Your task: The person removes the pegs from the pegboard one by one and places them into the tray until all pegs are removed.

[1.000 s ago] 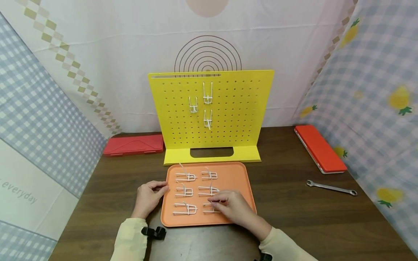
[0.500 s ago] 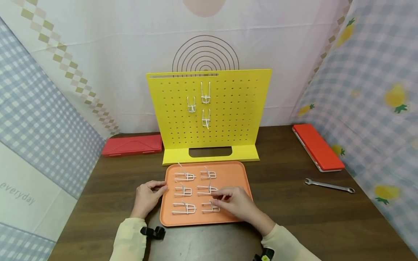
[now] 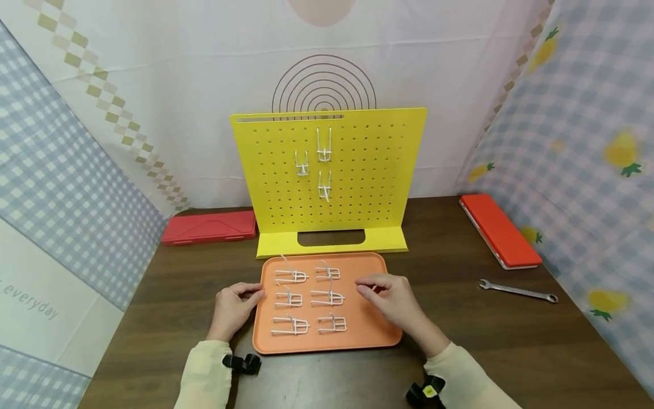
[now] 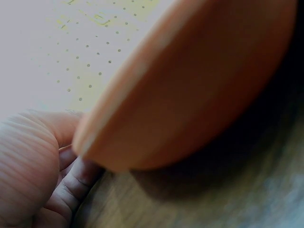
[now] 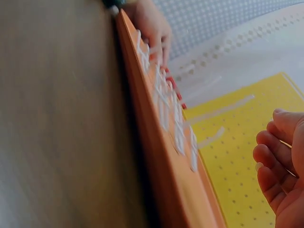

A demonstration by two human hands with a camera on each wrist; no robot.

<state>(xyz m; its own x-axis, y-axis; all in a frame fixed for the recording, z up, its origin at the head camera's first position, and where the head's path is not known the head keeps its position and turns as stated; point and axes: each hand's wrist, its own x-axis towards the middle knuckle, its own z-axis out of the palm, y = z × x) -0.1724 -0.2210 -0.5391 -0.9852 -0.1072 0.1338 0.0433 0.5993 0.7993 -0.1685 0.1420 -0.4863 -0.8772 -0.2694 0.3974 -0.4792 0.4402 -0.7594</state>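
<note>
An orange tray [image 3: 370, 335] lies on the table, with several white wire pegboard hooks [image 3: 292, 325] set out on it in two columns. My left hand [image 3: 232, 309] pinches the tray's left rim; in the left wrist view the thumb and fingers [image 4: 78, 183] sit around its corner. Over the tray's right part hovers my right hand [image 3: 390, 301], loosely bent and holding nothing. The nearest hooks to it are the middle-right hook [image 3: 328, 297] and the front-right hook [image 3: 332, 323]. Behind the tray stands a yellow pegboard [image 3: 368, 187] bearing three white hooks [image 3: 324, 152].
A dark red case [image 3: 209, 227] lies left of the pegboard. On the right are a bright red flat case [image 3: 499, 230] and a combination wrench [image 3: 518, 291]. Cloth hangings [image 3: 204, 85] enclose the back and both sides of the table.
My right hand has moved up and to the right, away from the front-right hook, which now shows in full. My left hand stays at the tray's rim.
</note>
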